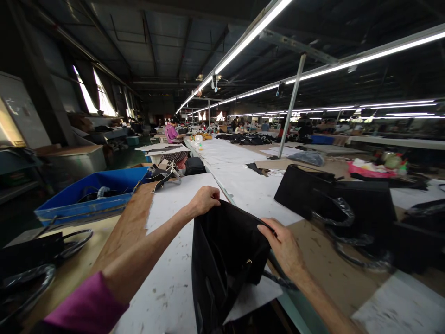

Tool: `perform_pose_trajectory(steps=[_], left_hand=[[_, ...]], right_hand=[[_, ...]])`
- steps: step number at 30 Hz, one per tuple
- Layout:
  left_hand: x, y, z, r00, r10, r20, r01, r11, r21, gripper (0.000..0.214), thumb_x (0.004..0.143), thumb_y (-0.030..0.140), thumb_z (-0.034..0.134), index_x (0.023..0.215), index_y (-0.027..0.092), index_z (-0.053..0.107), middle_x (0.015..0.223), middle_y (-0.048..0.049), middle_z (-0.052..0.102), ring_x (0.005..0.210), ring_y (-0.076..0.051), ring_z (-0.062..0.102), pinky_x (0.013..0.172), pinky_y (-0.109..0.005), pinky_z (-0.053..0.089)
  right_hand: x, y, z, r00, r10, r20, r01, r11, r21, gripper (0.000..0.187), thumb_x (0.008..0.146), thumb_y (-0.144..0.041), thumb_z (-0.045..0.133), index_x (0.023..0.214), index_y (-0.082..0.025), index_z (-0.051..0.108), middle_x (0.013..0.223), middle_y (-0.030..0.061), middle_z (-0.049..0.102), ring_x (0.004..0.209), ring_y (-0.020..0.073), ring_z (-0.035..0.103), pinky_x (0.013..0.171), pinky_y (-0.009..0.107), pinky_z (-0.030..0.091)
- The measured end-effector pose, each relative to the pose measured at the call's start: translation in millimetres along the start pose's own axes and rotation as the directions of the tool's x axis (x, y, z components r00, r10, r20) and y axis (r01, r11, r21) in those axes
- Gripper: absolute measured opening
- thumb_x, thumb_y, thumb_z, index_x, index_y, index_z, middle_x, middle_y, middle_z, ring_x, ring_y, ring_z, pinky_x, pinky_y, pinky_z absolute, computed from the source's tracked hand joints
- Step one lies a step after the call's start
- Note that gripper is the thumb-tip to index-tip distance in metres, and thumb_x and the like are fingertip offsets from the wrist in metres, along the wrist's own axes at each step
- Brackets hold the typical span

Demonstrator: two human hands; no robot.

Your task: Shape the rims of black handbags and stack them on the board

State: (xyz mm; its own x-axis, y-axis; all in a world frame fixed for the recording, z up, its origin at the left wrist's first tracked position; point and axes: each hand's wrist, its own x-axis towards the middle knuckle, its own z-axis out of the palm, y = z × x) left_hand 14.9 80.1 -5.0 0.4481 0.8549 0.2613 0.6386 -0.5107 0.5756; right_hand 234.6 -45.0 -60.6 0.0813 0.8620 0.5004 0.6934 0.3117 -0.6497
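Observation:
A black handbag (229, 232) stands with its mouth spread wide, and its dark lining shows inside. My left hand (205, 200) pinches the far left corner of the bag's rim. On the right side of the same rim, my right hand (283, 241) grips the edge between thumb and fingers. A small gold-coloured piece glints on the inner wall. Below the bag's right side lies some white paper (257, 297). The lower part of the bag runs out of view at the bottom.
Finished-looking black bags (351, 204) with plastic-wrapped handles lie on the right. More black bags (31, 260) rest at the left. A blue bin (93, 190) stands beyond them. A metal post (292, 106) rises from the long table (225, 157). A person in purple (172, 133) sits farther off.

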Motion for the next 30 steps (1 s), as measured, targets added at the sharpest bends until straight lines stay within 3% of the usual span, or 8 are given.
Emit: perform_pose_trajectory(steps=[12,20,24,30], left_hand=[[0.5,3.2,0.0,1.0,-0.028,0.002,0.028,0.999,-0.02,0.006,0.057,0.021,0.055,0.057,0.015,0.056,0.049,0.0048,0.049,0.052,-0.011,0.045,0.048,-0.022,0.03],[-4.1,8.5,0.8,0.999,-0.035,-0.033,0.035,0.999,-0.014,0.004,0.057,0.018,0.054,0.056,0.015,0.055,0.048,0.0049,0.047,0.051,-0.01,0.042,0.049,-0.022,0.028],[-6.3,8.2,1.1,0.998,-0.042,-0.044,0.041,0.999,-0.009,0.004,0.058,0.019,0.054,0.057,0.015,0.055,0.049,0.0046,0.048,0.051,-0.01,0.042,0.049,-0.022,0.028],[-7.3,4.5,0.5,0.999,-0.03,-0.027,0.03,0.999,-0.029,0.006,0.059,0.02,0.054,0.057,0.015,0.055,0.05,0.0044,0.048,0.052,-0.01,0.043,0.049,-0.022,0.029]], right_hand=[[-0.6,-6.6,-3.4,0.999,-0.04,0.021,0.043,0.981,-0.189,0.027,0.085,-0.036,0.035,0.086,-0.02,0.058,0.078,0.0028,0.059,0.07,0.0157,0.054,0.066,0.026,0.039],[9.0,-19.4,-1.3,0.996,-0.057,0.069,0.083,0.878,-0.472,0.019,0.082,-0.029,0.045,0.094,-0.022,0.058,0.087,0.0028,0.059,0.077,0.0174,0.055,0.063,0.026,0.036],[10.4,-17.1,5.5,0.997,-0.061,0.037,0.071,0.898,-0.434,0.018,0.081,-0.032,0.047,0.091,-0.023,0.059,0.085,0.0019,0.059,0.076,0.0166,0.055,0.064,0.026,0.036],[11.9,-16.6,7.1,1.0,0.003,-0.013,-0.006,0.982,-0.19,0.02,0.08,-0.033,0.047,0.081,-0.021,0.062,0.077,0.0013,0.058,0.07,0.0147,0.054,0.066,0.025,0.038]])
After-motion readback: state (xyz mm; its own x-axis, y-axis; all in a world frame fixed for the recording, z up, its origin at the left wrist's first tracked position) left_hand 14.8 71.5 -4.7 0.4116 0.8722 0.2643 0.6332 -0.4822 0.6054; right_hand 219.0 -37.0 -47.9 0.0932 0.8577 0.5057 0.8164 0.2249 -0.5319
